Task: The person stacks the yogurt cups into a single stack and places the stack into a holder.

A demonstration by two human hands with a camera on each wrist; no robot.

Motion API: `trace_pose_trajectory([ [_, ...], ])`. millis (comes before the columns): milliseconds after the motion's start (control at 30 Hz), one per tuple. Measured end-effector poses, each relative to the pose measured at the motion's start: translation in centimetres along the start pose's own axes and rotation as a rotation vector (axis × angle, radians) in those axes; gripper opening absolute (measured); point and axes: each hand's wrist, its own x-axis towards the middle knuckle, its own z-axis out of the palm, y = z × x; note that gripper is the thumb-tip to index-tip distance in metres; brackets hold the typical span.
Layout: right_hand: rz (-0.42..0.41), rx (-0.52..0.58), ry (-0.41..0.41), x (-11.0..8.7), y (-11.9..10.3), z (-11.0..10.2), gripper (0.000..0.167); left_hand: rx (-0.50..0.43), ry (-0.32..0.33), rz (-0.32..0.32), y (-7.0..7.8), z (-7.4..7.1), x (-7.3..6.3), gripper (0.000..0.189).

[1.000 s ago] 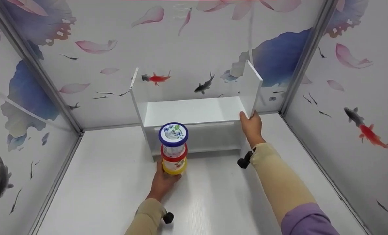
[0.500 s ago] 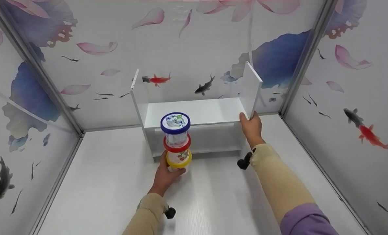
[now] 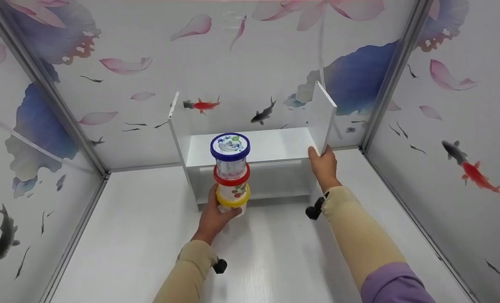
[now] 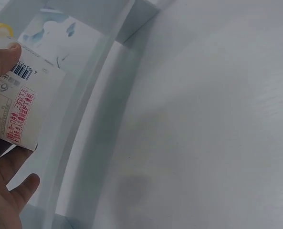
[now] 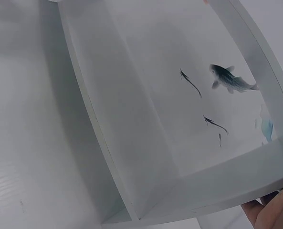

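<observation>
My left hand (image 3: 213, 219) grips the lowest of three stacked lidded cups, thumb on one side and fingers on the other. That lowest cup has a yellow lid (image 3: 233, 201); above it sit a red-lidded cup (image 3: 231, 174) and a blue-lidded cup (image 3: 230, 147). In the left wrist view the white cup wall (image 4: 31, 100) shows a barcode and red print. The stack stands upright in front of a white shelf unit (image 3: 283, 141), overlapping its middle board. At the unit's right side panel (image 3: 323, 113), my right hand (image 3: 324, 166) holds the front edge.
The shelf has a lower board (image 3: 279, 195) and two tall side panels, with an open back. It stands on a white table (image 3: 149, 235), near the back wall (image 3: 250, 54) printed with fish and petals. Metal frame posts (image 3: 386, 80) mark the corners.
My left hand has carried the cup stack upward and slightly right, toward the shelf. The right hand keeps its hold on the side panel.
</observation>
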Motion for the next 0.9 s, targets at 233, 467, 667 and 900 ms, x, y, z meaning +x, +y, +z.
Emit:
trace_pose_trajectory([
  [233, -0.013, 0.0, 0.0, -0.3, -0.3, 0.0, 0.069, 0.008, -0.003, 0.017, 1.7, -0.6, 0.4, 0.107],
  [467, -0.022, -0.013, 0.0, 0.0, -0.1, -0.2, 0.068, 0.022, -0.006, 0.013, 3.4, -1.2, 0.9, 0.107],
  [667, -0.005, -0.019, -0.015, 0.0, 0.0, -0.2, 0.07, 0.021, -0.014, 0.039, 4.6, -1.6, 1.1, 0.103],
  [900, -0.004, -0.024, -0.018, 0.1, 0.2, -0.1, 0.071, 0.008, -0.021, 0.055, 5.5, -1.9, 1.4, 0.103],
])
